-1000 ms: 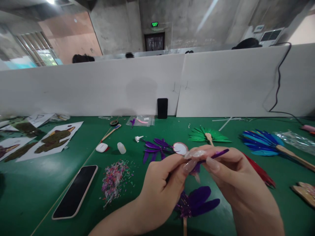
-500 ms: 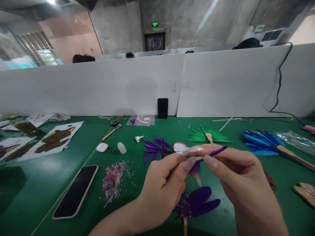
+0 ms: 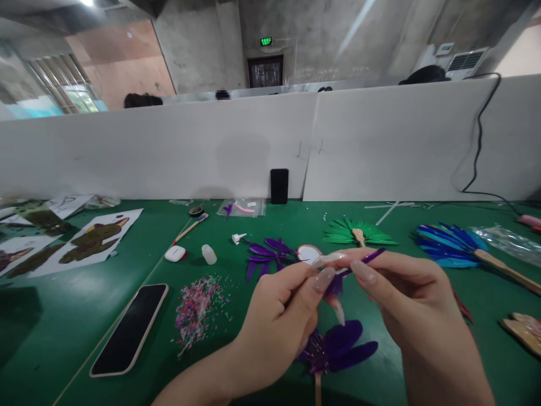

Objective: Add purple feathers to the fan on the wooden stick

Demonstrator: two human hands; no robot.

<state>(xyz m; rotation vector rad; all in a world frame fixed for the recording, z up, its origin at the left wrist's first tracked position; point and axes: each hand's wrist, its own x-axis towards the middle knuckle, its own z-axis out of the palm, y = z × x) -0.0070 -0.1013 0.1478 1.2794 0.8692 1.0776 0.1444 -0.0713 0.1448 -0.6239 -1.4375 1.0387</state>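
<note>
A narrow purple feather is pinched between the fingertips of both hands, its upper end sticking out past the right thumb. My left hand is closed on its lower part, where more purple shows under the fingers. My right hand is closed with thumb and forefinger on the same piece. Below them lies a purple feather fan on a wooden stick, partly covered by my left hand. Loose purple feathers and a round white disc with a reddish rim sit just beyond the fingers.
A green fan and a blue fan lie at right. On the left are a phone, colourful scraps, a small white bottle and a white case. Behind the table stands a white partition.
The purple piece's free end has shifted slightly left and up, showing less beyond my right thumb. My right fingers tilt a little; my left hand hardly moves.
</note>
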